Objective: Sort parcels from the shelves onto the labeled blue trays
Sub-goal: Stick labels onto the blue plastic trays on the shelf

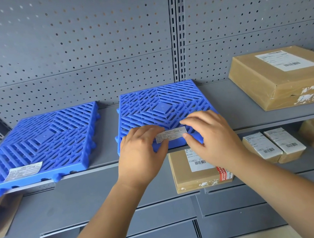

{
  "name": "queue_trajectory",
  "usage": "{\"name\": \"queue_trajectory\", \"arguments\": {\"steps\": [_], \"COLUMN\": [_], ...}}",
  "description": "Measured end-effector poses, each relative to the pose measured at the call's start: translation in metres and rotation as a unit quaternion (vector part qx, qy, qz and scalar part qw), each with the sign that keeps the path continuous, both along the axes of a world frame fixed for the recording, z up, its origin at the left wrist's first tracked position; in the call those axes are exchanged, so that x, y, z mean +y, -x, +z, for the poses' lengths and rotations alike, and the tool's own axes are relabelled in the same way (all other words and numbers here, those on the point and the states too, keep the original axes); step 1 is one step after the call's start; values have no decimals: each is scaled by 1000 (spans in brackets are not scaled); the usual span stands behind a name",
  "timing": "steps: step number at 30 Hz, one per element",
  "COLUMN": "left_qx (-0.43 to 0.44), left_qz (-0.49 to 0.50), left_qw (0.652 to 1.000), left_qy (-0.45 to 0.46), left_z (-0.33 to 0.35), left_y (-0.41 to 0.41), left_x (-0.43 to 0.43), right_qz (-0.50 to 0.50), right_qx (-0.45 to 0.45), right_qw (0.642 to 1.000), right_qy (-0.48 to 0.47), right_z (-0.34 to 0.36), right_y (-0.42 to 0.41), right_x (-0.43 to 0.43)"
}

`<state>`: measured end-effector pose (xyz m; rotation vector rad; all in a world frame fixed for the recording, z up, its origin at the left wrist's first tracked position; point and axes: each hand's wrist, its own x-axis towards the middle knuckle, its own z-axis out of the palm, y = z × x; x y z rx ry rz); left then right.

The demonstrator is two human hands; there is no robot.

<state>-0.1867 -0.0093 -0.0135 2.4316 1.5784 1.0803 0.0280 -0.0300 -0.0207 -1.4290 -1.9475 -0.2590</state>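
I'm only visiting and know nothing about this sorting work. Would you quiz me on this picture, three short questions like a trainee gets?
1. What do the left hand and right hand hold? A a scanner; B the white label on the right tray; C a tape roll.
2. True or false: the left tray bears no label.
3. Fill in: on the upper shelf, the large parcel lies to the ___ of both trays.
Key: 1 B; 2 false; 3 right.
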Motion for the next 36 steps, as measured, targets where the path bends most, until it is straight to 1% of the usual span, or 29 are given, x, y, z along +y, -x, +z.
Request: {"name": "queue_trajectory", "arguments": {"steps": [3,5,13,19,24,31,36], "left_qx": [47,62,73,88,97,92,95], "left_qz": [31,39,44,44,29,-25,-69], "left_qw": [998,997,996,995,994,994,992], "left_qy": [-7,-5,-1,-20,-36,-49,-48], "left_z": [4,7,10,21,33,41,44], "left_y": [-4,-8,-32,-66,-116,-212,-285], "left_x": [-3,-4,-11,-25,-45,-92,-132], "right_qz": [-28,-57,-142,-186,-217,-276,-314], "right_qx": [-1,-3,1,8,15,18,54], "right_qw": [1000,998,988,981,975,959,945], "right_qy": [10,19,57,60,51,63,76], "right_z": [3,4,7,18,31,43,45], "right_y": [2,2,-6,-31,-73,-164,-230], "right_x": [-2,-5,-26,-49,-76,-138,-190]}}
